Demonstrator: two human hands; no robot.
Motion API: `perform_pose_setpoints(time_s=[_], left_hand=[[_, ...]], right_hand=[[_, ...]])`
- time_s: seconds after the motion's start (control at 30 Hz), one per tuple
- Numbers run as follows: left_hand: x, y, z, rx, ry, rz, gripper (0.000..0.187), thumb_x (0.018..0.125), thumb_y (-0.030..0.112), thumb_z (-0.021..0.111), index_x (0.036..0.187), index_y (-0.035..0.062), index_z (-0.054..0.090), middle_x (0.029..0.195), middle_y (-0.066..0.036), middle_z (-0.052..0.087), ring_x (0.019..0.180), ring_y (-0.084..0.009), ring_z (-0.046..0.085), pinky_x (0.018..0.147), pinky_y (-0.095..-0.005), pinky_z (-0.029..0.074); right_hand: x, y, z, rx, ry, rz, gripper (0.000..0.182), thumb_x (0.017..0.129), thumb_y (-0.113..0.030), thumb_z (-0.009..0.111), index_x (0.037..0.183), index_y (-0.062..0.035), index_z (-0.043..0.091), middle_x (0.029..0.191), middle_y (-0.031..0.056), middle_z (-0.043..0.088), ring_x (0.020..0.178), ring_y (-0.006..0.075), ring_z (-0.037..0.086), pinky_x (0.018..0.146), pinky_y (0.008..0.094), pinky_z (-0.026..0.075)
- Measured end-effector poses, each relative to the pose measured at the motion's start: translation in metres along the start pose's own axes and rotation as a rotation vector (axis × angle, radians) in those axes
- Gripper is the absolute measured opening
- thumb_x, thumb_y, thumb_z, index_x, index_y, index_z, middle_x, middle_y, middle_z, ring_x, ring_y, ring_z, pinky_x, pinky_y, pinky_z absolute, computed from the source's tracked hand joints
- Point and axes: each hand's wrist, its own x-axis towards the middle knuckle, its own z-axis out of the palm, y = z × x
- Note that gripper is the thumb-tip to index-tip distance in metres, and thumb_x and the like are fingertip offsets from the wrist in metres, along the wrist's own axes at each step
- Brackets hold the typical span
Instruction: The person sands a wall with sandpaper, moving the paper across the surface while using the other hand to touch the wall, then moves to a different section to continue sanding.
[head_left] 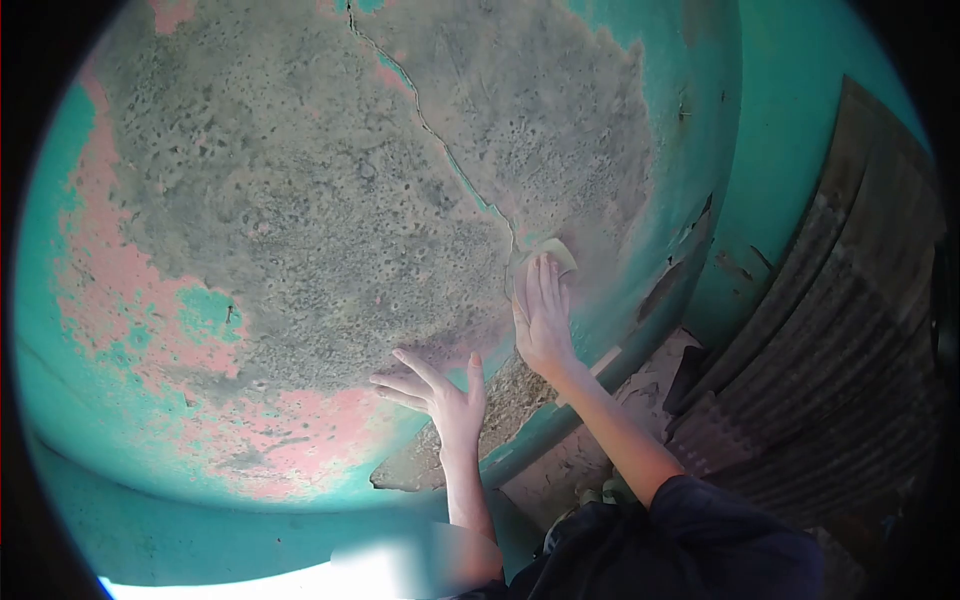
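Note:
My right hand [543,318] presses a pale grey-green piece of sandpaper [563,257] flat against the wall [300,200], fingers stretched over it. The sheet's upper right part shows past my fingertips; the rest is under them. It lies at the lower end of a long, thin crack [440,145]. Lower and to the left, my left hand [445,395] is open with its fingers spread and holds nothing. Its fingertips are at the wall's bare grey patch, though whether they touch is hard to tell. Pale dust coats both hands.
Teal and pink paint [105,260] surrounds the bare grey patch. Below the hands, the wall has a broken edge [510,405] with rough material exposed. Dark corrugated sheets [810,350] lean at the right, and rubble [655,385] lies near their foot. Bright light glares at the bottom left.

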Motion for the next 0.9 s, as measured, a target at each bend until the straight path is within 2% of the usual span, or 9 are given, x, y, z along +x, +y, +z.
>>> perform_pose_setpoints(time_s=[0.1, 0.23, 0.37, 0.43, 0.57, 0.63, 0.7, 0.83, 0.9], left_hand=[[0.002, 0.028, -0.004, -0.065, 0.043, 0.006, 0.103, 0.095, 0.049, 0.066, 0.164, 0.0102, -0.001, 0.155, -0.044, -0.024, 0.142, -0.066, -0.021, 0.112, -0.077, 0.002], [0.016, 0.068, 0.002, -0.053, 0.117, 0.066, 0.091, 0.097, 0.042, 0.065, 0.165, 0.0145, 0.011, 0.159, -0.041, -0.02, 0.146, -0.0622, -0.016, 0.114, -0.0747, 0.005], [0.028, 0.1, 0.015, -0.074, 0.116, 0.13, 0.089, 0.094, 0.04, 0.067, 0.164, 0.0139, 0.018, 0.158, -0.042, -0.021, 0.142, -0.0677, -0.017, 0.111, -0.0777, 0.006], [0.03, 0.109, 0.022, -0.06, 0.05, 0.069, 0.089, 0.094, 0.044, 0.066, 0.164, 0.0158, 0.018, 0.158, -0.043, -0.017, 0.142, -0.0687, -0.016, 0.111, -0.0781, 0.005], [0.029, 0.102, 0.047, 0.06, 0.018, 0.039, 0.097, 0.093, 0.054, 0.064, 0.165, 0.0178, 0.011, 0.16, -0.039, -0.018, 0.142, -0.0672, -0.019, 0.11, -0.0788, 0.001], [0.029, 0.101, 0.059, 0.132, -0.044, -0.014, 0.103, 0.091, 0.063, 0.062, 0.165, 0.0145, 0.009, 0.159, -0.041, -0.018, 0.141, -0.0682, -0.021, 0.109, -0.0794, -0.003], [0.031, 0.098, 0.07, 0.147, -0.027, -0.01, 0.105, 0.09, 0.065, 0.061, 0.165, 0.0124, 0.008, 0.158, -0.042, -0.018, 0.14, -0.0692, -0.022, 0.108, -0.0801, -0.004], [0.03, 0.091, 0.082, 0.204, 0.0, 0.029, 0.111, 0.089, 0.068, 0.061, 0.163, 0.0068, 0.007, 0.156, -0.045, -0.019, 0.137, -0.0721, -0.023, 0.105, -0.0821, -0.007], [0.029, 0.091, 0.085, 0.201, -0.008, 0.008, 0.111, 0.088, 0.069, 0.061, 0.163, 0.007, 0.007, 0.156, -0.046, -0.019, 0.137, -0.0723, -0.022, 0.104, -0.0825, -0.007]], right_hand=[[0.047, -0.004, -0.03, 0.053, 0.079, -0.125, 0.063, 0.105, -0.021, 0.045, 0.158, 0.0062, 0.022, 0.163, 0.0306, 0.023, 0.151, 0.0493, 0.021, 0.121, 0.0598, 0.018], [0.046, -0.004, -0.041, 0.096, 0.025, -0.125, 0.065, 0.104, -0.02, 0.046, 0.158, 0.0061, 0.022, 0.163, 0.03, 0.023, 0.152, 0.0482, 0.02, 0.12, 0.0604, 0.018], [0.011, 0.037, -0.029, -0.101, -0.102, -0.102, 0.07, 0.1, -0.021, 0.05, 0.159, 0.0034, 0.022, 0.164, 0.0262, 0.024, 0.153, 0.0438, 0.02, 0.119, 0.0614, 0.019], [0.026, 0.036, -0.038, -0.162, -0.142, -0.072, 0.074, 0.097, -0.023, 0.052, 0.16, 0.0005, 0.022, 0.165, 0.0237, 0.024, 0.154, 0.0411, 0.02, 0.12, 0.0623, 0.018], [0.072, 0.028, -0.063, -0.139, -0.064, -0.228, 0.074, 0.095, -0.022, 0.053, 0.16, -0.0019, 0.024, 0.165, 0.023, 0.025, 0.154, 0.0412, 0.021, 0.118, 0.0655, 0.017], [0.068, 0.039, -0.063, -0.162, -0.052, -0.294, 0.074, 0.095, -0.022, 0.054, 0.16, -0.0023, 0.025, 0.165, 0.023, 0.025, 0.154, 0.0413, 0.021, 0.118, 0.0664, 0.017], [0.044, 0.063, -0.055, -0.268, -0.18, -0.262, 0.074, 0.094, -0.022, 0.055, 0.16, -0.0034, 0.026, 0.165, 0.0235, 0.024, 0.153, 0.0415, 0.022, 0.118, 0.067, 0.018], [0.047, 0.067, -0.054, -0.308, -0.213, -0.264, 0.075, 0.093, -0.021, 0.057, 0.16, -0.005, 0.028, 0.165, 0.0243, 0.025, 0.153, 0.0428, 0.022, 0.118, 0.0669, 0.018], [0.066, 0.061, -0.053, -0.209, -0.097, -0.368, 0.062, 0.096, -0.02, 0.05, 0.152, 0.0023, 0.038, 0.16, 0.0256, 0.032, 0.148, 0.0529, 0.026, 0.116, 0.0671, 0.023]])
